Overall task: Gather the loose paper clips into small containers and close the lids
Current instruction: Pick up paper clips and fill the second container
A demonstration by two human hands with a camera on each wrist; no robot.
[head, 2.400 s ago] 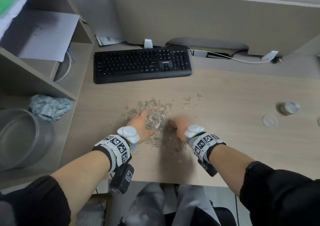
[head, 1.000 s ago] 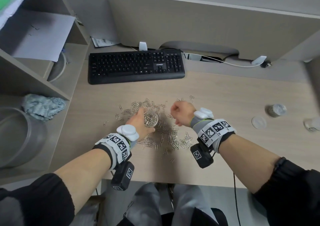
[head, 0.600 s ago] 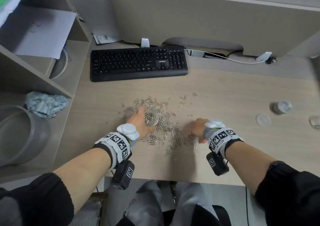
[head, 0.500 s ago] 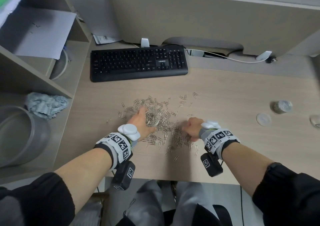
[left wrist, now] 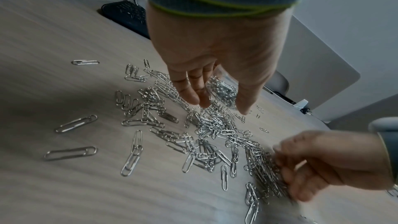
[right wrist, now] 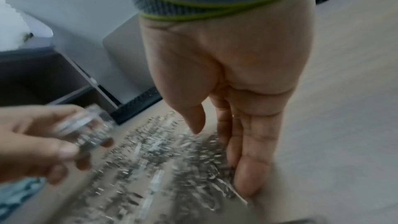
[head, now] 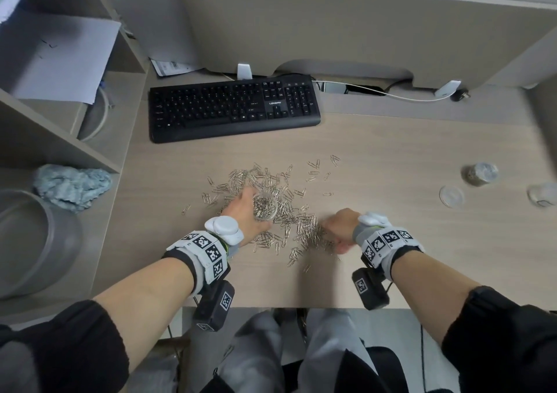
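1. Much of your right wrist view is smeared with motion blur, so there the paper clips (right wrist: 172,168) read only as grey streaks, and single clips cannot be told apart.
2. Your left hand (head: 245,216) covers most of the small clear container (head: 265,207); only its open mouth, full of clips, shows in the head view. In the left wrist view the palm hides nearly all of it.
3. Another clear container (head: 544,193) is cut off at the frame edge, far out past your right hand (head: 339,226). A filled container (head: 480,174) and a loose round lid (head: 451,196) lie on the desk (head: 391,151) near it, all well apart from both hands.
4. The clips are silver wire, scattered in a loose heap between and ahead of your hands, thickest just beside your right fingers (left wrist: 301,176).
5. Your left hand wraps its fingers and thumb round the open container, which sits low among the clips ahead of your wrist.
6. Your right hand is down at the pile's near right edge, fingers together and lightly bent against a bunch of clips. Whether they pinch any, I cannot tell.
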